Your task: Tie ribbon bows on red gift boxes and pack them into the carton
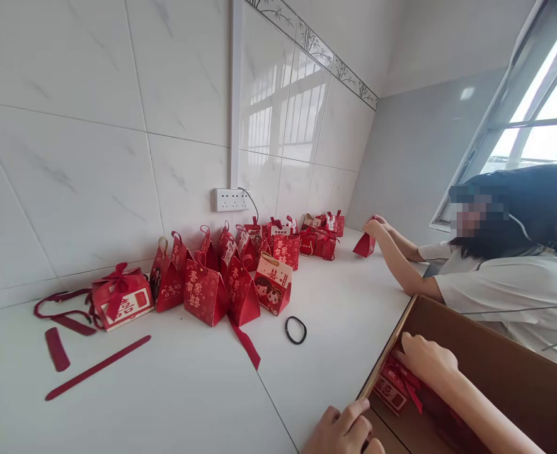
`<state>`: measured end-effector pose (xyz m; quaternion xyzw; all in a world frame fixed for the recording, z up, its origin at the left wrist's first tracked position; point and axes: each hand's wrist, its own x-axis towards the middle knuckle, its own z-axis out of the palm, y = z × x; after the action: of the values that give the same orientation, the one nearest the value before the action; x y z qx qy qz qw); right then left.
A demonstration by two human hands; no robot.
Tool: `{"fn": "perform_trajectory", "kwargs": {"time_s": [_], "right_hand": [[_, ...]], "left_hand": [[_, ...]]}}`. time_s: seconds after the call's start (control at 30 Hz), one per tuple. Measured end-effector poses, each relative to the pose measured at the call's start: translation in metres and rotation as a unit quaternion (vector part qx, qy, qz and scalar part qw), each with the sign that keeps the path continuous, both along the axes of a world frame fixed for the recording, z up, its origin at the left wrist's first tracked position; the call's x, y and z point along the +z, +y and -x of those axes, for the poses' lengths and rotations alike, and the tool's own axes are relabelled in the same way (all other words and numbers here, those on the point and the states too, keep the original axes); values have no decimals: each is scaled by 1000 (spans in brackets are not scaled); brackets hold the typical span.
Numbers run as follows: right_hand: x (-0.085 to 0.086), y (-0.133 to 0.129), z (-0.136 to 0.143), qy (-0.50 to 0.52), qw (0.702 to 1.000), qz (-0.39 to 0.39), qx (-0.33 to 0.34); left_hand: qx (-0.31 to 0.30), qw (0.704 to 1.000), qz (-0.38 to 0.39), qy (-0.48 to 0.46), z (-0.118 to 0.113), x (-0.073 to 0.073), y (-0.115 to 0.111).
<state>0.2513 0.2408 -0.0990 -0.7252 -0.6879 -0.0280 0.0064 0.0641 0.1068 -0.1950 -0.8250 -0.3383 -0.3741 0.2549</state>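
My left hand [347, 432] is at the bottom, its fingers closed on the near edge of an open cardboard box [496, 353]. My right hand [427, 359] reaches inside the box, fingers bent over a red gift box [392, 389] with a red ribbon and white printing. The fingertips are partly hidden, and whether they grip it I cannot tell. More dark red material lies under my right forearm in the box.
Several red gift boxes [205, 293] stand along the tiled wall. Red straps [99, 367], a red ribbon end [245, 343] and a black ring [296, 330] lie on the white table [188, 403]. Across the box, another person [519, 277] holds a red gift box [364, 244].
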Motion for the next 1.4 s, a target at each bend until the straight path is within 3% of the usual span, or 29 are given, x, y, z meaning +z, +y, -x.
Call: {"fn": "perform_trajectory", "kwargs": {"time_s": [0.1, 0.2, 0.37, 0.47, 0.57, 0.8, 0.97, 1.4], "right_hand": [[43, -8, 43, 10, 997, -22, 73], [66, -16, 98, 46, 986, -50, 154], [65, -16, 183, 145, 947, -97, 269], [57, -3, 215, 203, 931, -124, 275], [52, 13, 230, 249, 923, -135, 259], [41, 42, 232, 286, 921, -102, 245], [40, 40, 218, 291, 921, -127, 227], [69, 14, 105, 278, 915, -262, 133]], "left_hand": [[-19, 1000, -6, -21, 4, 5, -1], [-32, 999, 16, -5, 10, 8, -2], [-57, 983, 143, 99, 19, 18, -8], [-63, 977, 178, 98, 23, 27, -14], [-68, 976, 191, 77, 22, 29, -17], [-66, 975, 202, 69, 18, 29, -17], [-73, 973, 208, 63, 23, 37, -21], [-69, 966, 234, 85, 22, 42, -22]]}}
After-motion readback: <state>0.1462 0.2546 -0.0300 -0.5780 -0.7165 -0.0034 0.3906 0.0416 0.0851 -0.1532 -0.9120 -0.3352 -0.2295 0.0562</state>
